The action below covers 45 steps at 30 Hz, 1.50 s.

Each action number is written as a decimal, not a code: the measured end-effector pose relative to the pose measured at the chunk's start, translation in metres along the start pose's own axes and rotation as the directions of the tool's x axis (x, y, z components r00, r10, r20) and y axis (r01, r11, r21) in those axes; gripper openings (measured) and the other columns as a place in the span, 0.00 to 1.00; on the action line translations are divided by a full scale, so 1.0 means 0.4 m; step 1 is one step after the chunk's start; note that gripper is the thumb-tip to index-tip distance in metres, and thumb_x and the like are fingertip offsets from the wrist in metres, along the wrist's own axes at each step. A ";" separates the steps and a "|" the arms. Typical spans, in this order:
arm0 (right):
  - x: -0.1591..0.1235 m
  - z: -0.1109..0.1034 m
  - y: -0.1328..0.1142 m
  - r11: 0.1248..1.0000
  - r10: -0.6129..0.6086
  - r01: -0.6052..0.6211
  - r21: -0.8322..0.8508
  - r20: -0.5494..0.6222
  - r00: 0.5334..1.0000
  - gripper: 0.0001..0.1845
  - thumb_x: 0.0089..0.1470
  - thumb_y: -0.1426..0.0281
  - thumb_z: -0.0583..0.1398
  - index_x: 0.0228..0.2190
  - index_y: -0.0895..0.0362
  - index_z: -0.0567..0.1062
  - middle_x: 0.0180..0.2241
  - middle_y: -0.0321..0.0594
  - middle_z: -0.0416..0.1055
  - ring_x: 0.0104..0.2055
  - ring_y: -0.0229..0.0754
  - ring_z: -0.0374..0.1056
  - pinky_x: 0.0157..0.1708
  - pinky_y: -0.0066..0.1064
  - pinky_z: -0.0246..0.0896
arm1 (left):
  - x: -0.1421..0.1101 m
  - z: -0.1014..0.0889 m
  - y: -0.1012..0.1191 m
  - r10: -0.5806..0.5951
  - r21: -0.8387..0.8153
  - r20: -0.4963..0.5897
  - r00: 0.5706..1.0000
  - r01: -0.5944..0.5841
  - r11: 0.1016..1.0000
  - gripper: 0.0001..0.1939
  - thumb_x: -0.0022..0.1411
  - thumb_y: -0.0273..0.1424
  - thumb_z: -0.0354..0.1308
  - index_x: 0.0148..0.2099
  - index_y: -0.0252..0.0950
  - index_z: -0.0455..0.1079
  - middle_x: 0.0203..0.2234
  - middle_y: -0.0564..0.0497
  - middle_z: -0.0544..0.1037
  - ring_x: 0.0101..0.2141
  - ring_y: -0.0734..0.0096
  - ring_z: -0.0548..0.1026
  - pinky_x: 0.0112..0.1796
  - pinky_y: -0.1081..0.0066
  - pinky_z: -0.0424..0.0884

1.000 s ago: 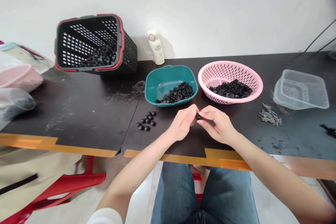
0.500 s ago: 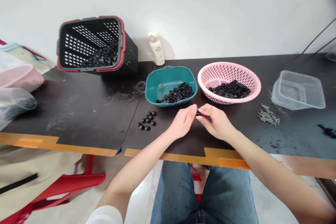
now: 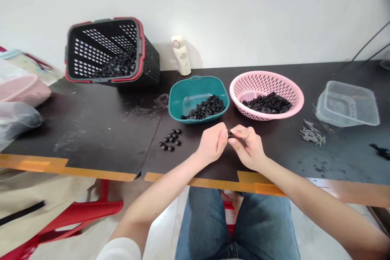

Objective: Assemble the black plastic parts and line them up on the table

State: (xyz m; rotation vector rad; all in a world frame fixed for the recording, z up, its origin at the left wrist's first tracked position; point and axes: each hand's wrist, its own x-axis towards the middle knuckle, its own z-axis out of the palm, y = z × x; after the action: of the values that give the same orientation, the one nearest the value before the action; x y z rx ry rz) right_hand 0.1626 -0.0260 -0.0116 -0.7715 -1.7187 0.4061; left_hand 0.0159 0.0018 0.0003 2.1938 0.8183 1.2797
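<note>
My left hand (image 3: 213, 144) and my right hand (image 3: 248, 146) meet over the black table (image 3: 91, 130), fingers pinched together on one small black cap (image 3: 230, 134) held between them. Just beyond them a teal tub (image 3: 198, 97) holds a heap of black caps. A pink perforated basket (image 3: 266, 93) to its right holds another heap. Left of my left hand lies a small cluster of black caps (image 3: 170, 140) on the table.
A black and red basket (image 3: 106, 50) tipped on its side at the back left contains more caps. A white bottle (image 3: 182, 55) stands by the wall. At the right are a clear plastic container (image 3: 347, 103) and a pile of grey screws (image 3: 312, 135). Bags lie at far left.
Both hands stay joined on the cap and have drawn slightly toward me, with fingers curled tighter. Nothing else on the table has moved.
</note>
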 end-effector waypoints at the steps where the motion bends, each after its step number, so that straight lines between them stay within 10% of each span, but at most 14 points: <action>1: -0.003 0.001 0.002 0.999 0.027 -0.027 0.017 -0.003 1.000 0.07 0.58 0.71 0.56 0.39 0.53 0.65 0.33 0.41 0.70 0.35 0.43 0.71 0.31 0.36 0.69 | 0.001 0.000 -0.001 0.020 0.021 -0.006 1.000 -0.020 1.000 0.18 0.69 0.37 0.38 0.28 0.37 0.56 0.21 0.54 0.59 0.23 0.75 0.59 0.26 0.72 0.57; 19: 0.035 -0.044 0.006 0.982 -0.170 0.178 -0.064 0.117 0.978 0.18 0.55 0.76 0.57 0.47 0.50 0.66 0.29 0.37 0.68 0.29 0.40 0.66 0.28 0.34 0.65 | 0.022 -0.030 0.012 -0.090 -0.289 0.355 0.930 0.201 0.936 0.20 0.68 0.44 0.35 0.30 0.37 0.53 0.20 0.56 0.58 0.21 0.75 0.58 0.25 0.72 0.59; 33: -0.006 -0.009 -0.004 0.999 -0.036 0.036 0.013 0.003 0.999 0.12 0.57 0.73 0.57 0.43 0.53 0.65 0.28 0.37 0.67 0.28 0.39 0.66 0.26 0.32 0.63 | 0.018 -0.013 0.011 0.244 0.197 0.147 0.959 -0.270 0.942 0.13 0.66 0.34 0.35 0.31 0.37 0.53 0.24 0.51 0.61 0.26 0.70 0.60 0.27 0.69 0.62; 45: -0.045 0.042 -0.028 0.947 0.309 -0.283 0.154 -0.176 0.935 0.05 0.58 0.68 0.57 0.36 0.53 0.64 0.31 0.35 0.64 0.31 0.37 0.66 0.29 0.30 0.64 | 0.024 -0.003 -0.002 0.350 0.383 0.078 0.933 -0.353 0.854 0.12 0.66 0.33 0.38 0.31 0.37 0.56 0.26 0.49 0.64 0.29 0.67 0.62 0.31 0.66 0.65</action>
State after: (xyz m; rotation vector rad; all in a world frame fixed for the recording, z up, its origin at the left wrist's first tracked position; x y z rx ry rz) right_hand 0.1458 -0.0443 -0.0225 -0.9496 -1.3788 0.6176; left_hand 0.0184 0.0090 0.0060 2.7715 0.7419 1.3661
